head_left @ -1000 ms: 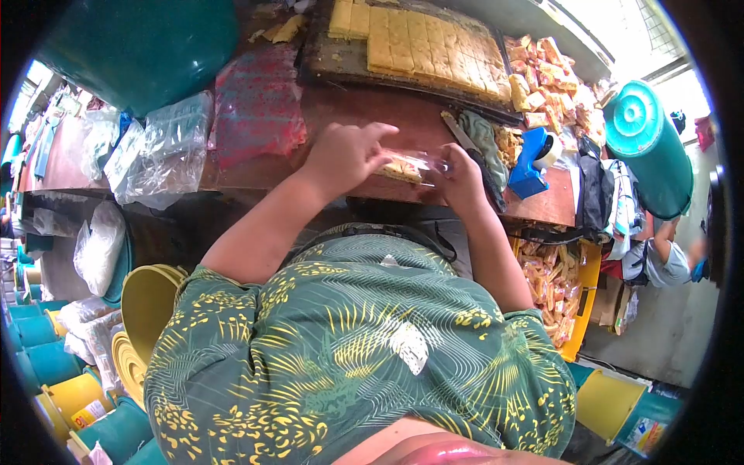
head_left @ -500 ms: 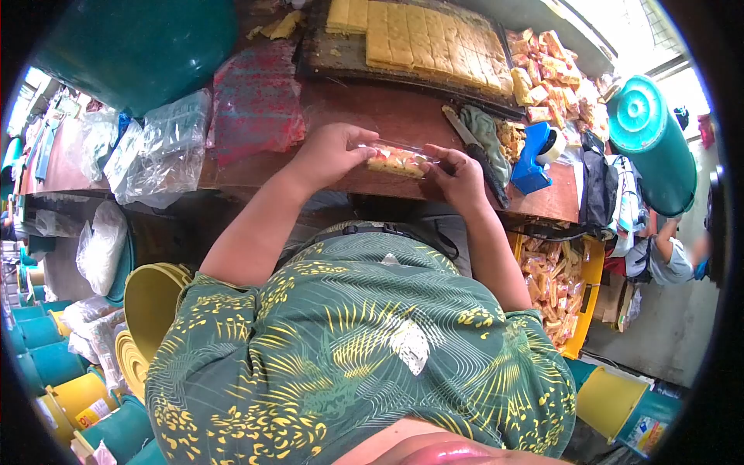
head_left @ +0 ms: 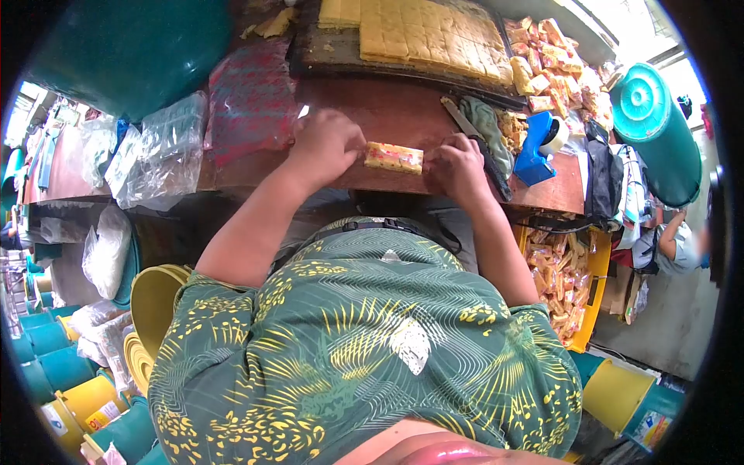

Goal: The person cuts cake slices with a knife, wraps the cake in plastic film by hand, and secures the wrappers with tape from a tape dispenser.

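Observation:
A cake slice (head_left: 394, 157) in a clear wrapper with red print lies between my hands at the near edge of the brown table. My left hand (head_left: 329, 141) is closed, its fingertips pinching the wrapper's left end. At the right end, my right hand (head_left: 459, 164) is curled with its fingers pressed together on the film; part of that grip is hidden. Beyond them sits a dark tray (head_left: 325, 56) bearing a cut yellow sheet cake (head_left: 434, 39). A knife (head_left: 494, 169) with a dark handle rests just right of my right hand.
A blue tape dispenser (head_left: 535, 151) and greenish cloth (head_left: 484, 128) stand to the right. Wrapped slices (head_left: 550, 66) are heaped behind, with more in a yellow crate (head_left: 595, 291) below. Printed film (head_left: 252, 101) and clear bags (head_left: 159, 147) lie left. A person (head_left: 682, 244) is at far right.
The wrapper's loose upper film no longer stands up, and the slice looks more closely wrapped. My hands have shifted to its two ends, with the left fingers curled in more.

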Action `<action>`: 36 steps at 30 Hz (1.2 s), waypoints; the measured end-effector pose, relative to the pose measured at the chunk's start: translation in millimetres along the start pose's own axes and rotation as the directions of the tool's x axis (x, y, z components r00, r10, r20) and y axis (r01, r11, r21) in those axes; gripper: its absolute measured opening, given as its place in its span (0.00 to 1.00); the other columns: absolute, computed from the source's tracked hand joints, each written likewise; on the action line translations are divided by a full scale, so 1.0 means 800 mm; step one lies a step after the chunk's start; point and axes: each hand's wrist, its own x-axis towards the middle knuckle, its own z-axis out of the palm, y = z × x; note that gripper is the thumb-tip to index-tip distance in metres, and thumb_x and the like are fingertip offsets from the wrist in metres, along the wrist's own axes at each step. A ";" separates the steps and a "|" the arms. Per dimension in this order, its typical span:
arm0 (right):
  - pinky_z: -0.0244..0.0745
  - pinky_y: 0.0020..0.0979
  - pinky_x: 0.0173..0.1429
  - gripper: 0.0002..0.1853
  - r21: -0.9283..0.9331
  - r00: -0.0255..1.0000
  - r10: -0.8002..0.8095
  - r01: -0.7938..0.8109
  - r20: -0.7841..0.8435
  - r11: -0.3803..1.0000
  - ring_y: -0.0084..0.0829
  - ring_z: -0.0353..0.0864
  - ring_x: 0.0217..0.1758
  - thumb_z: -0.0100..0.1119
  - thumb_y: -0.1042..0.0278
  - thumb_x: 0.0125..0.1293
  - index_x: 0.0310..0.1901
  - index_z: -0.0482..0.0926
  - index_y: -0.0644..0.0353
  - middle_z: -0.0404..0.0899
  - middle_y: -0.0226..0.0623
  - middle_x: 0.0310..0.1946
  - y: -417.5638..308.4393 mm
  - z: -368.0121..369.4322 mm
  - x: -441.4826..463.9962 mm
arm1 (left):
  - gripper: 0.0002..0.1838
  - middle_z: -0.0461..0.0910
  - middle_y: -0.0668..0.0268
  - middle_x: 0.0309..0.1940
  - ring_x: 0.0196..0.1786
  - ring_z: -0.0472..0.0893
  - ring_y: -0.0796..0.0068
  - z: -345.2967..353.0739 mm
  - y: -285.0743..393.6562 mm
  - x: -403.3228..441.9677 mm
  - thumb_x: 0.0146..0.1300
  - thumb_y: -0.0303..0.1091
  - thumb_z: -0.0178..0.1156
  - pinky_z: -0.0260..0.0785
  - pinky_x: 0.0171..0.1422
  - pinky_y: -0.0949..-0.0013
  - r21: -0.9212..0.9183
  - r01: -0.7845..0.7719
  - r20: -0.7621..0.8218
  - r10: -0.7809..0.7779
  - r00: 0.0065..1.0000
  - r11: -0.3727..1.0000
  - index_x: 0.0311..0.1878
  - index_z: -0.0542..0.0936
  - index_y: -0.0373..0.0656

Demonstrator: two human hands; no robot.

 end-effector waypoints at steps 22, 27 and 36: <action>0.66 0.46 0.69 0.39 -0.239 0.987 -0.157 0.158 0.022 0.958 0.47 0.73 0.64 0.65 0.43 0.69 0.74 0.71 0.58 0.73 0.45 0.61 -0.050 0.006 -0.071 | 0.28 0.81 0.59 0.58 0.66 0.76 0.63 0.031 0.054 -0.018 0.76 0.47 0.62 0.66 0.73 0.53 -0.326 0.054 -0.046 -0.073 0.996 0.944 0.68 0.75 0.35; 0.71 0.48 0.72 0.35 0.307 0.936 -0.007 0.122 -0.351 0.944 0.58 0.74 0.68 0.67 0.70 0.70 0.75 0.66 0.70 0.73 0.60 0.66 -0.050 -0.018 -0.040 | 0.21 0.80 0.64 0.60 0.64 0.77 0.77 0.062 0.053 0.031 0.77 0.32 0.63 0.72 0.71 0.68 -0.938 0.092 0.100 0.006 0.995 0.335 0.69 0.75 0.38; 0.81 0.37 0.48 0.15 0.526 0.979 -0.174 0.205 -0.109 0.825 0.39 0.84 0.43 0.78 0.72 0.59 0.49 0.90 0.54 0.82 0.39 0.44 -0.027 -0.003 -0.053 | 0.34 0.76 0.53 0.70 0.73 0.75 0.52 0.064 0.052 0.019 0.63 0.42 0.73 0.63 0.80 0.53 -0.496 -0.375 -0.130 0.361 0.924 0.783 0.70 0.75 0.41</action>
